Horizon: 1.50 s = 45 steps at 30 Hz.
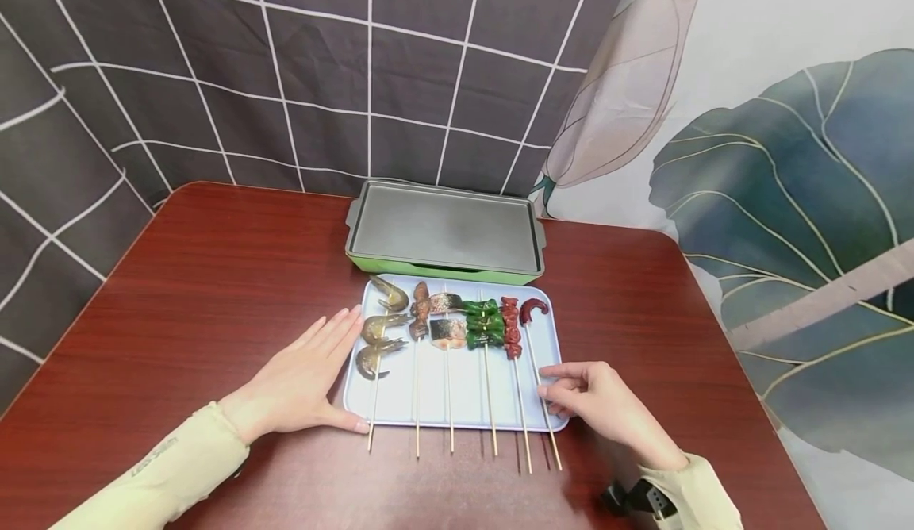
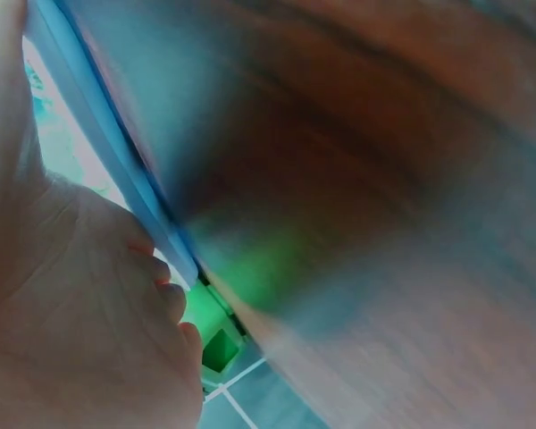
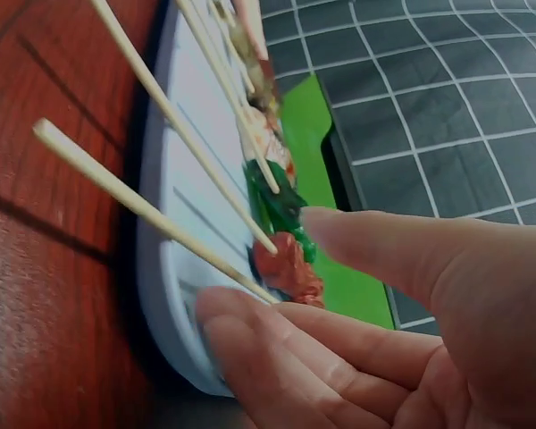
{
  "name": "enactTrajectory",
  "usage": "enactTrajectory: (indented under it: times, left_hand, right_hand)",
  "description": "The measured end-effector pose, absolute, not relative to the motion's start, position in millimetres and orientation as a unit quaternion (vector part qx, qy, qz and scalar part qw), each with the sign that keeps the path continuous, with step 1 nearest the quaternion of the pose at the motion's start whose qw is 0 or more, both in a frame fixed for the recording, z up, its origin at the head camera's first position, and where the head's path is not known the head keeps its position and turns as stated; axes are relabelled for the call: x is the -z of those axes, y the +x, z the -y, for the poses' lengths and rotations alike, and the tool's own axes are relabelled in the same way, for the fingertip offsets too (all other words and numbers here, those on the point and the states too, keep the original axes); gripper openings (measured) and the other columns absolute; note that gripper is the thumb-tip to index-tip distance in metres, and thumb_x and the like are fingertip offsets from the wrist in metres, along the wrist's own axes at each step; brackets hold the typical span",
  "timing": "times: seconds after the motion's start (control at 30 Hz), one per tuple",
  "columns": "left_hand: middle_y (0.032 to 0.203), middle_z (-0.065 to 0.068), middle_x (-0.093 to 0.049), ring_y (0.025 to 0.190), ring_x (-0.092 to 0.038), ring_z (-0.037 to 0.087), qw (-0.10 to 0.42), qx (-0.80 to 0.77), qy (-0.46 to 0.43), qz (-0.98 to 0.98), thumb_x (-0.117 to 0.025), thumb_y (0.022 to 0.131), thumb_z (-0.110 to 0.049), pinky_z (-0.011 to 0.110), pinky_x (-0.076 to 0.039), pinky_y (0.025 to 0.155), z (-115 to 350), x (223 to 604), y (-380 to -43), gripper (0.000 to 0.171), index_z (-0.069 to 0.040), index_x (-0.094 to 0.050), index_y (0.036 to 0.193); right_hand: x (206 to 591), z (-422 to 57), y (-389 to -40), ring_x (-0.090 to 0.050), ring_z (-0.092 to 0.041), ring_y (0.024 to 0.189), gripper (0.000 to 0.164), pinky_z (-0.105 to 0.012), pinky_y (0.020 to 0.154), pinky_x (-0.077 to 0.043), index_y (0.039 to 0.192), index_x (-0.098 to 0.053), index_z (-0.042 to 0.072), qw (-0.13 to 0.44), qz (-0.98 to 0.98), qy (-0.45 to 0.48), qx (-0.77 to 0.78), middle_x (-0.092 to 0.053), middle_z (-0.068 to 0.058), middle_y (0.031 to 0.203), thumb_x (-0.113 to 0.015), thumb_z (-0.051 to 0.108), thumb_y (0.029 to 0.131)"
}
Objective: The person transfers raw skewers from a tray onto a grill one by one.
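Note:
A pale blue tray (image 1: pixel 396 399) bears several skewers in a row, their sticks poking over its near edge. From left to right they carry shrimp (image 1: pixel 374 328), brown pieces (image 1: pixel 420 312), fish slices (image 1: pixel 447 333), folded green pieces (image 1: pixel 485 325), red meat (image 1: pixel 511 328) and a dark red curled tentacle (image 1: pixel 530 308). My left hand (image 1: pixel 303 379) lies spread along the tray's left edge, thumb at the near corner. At the tray's right side, my right hand (image 1: pixel 589 395) has its fingertips beside the tentacle skewer's stick. In the right wrist view, thumb and fingers stand apart around that stick (image 3: pixel 152 210).
Just behind the tray stands a green electric griddle (image 1: pixel 446 224) with a flat dark plate. Everything rests on a reddish-brown wooden table (image 1: pixel 250 276). A dark cloth with a white grid (image 1: pixel 321 62) hangs behind it, and a leaf-patterned cloth (image 1: pixel 785 197) hangs at right.

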State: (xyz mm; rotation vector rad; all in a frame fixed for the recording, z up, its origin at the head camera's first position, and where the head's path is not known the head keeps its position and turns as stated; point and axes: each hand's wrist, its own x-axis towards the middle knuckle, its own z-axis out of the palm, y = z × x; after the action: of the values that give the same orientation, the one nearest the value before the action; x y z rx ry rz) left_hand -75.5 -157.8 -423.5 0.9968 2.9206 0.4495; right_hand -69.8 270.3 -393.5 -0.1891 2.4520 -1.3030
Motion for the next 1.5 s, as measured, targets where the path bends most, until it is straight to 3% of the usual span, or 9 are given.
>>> enactTrajectory:
  times: [0.27,0.8,1.17,1.5]
  left_hand:
    - [0.165,0.024,-0.019,0.152,-0.017,0.037,0.029,-0.145,0.31,-0.939,-0.057,0.07,-0.091,0.049,-0.017,0.123,157,426,-76,0.138,0.011,-0.024,0.156]
    - [0.164,0.025,-0.021,0.151,-0.019,0.038,0.02,-0.145,0.313,-0.938,-0.058,0.069,-0.092,0.049,-0.017,0.123,156,427,-77,0.138,0.012,-0.026,0.155]
    - [0.162,0.027,-0.025,0.149,-0.023,0.04,0.007,-0.146,0.319,-0.937,-0.059,0.071,-0.089,0.052,-0.021,0.121,158,424,-76,0.135,0.014,-0.029,0.153]
    - [0.162,0.028,-0.025,0.149,-0.024,0.041,0.01,-0.147,0.32,-0.936,-0.058,0.072,-0.089,0.053,-0.021,0.121,157,423,-76,0.135,0.014,-0.029,0.153]
  right_hand:
    - [400,-267,-66,-0.069,-0.019,0.063,0.037,-0.028,0.061,-0.06,0.115,-0.068,-0.014,0.186,-0.855,-0.071,0.479,-0.073,-0.007,0.073,-0.079,0.008,0.088]
    - [403,-267,-62,-0.066,-0.014,0.06,0.029,-0.03,0.059,-0.061,0.112,-0.065,-0.016,0.178,-0.834,-0.058,0.519,-0.068,-0.011,0.071,-0.075,-0.002,0.088]
    - [383,-272,-57,-0.065,-0.016,0.061,0.031,-0.034,0.059,-0.062,0.115,-0.065,-0.013,0.107,-0.843,-0.02,0.527,-0.067,-0.014,0.075,-0.069,-0.011,0.084]
    - [361,-273,-69,-0.066,-0.019,0.061,0.03,-0.034,0.06,-0.063,0.117,-0.067,-0.009,0.06,-0.861,-0.037,0.504,-0.069,-0.019,0.08,-0.069,-0.01,0.087]
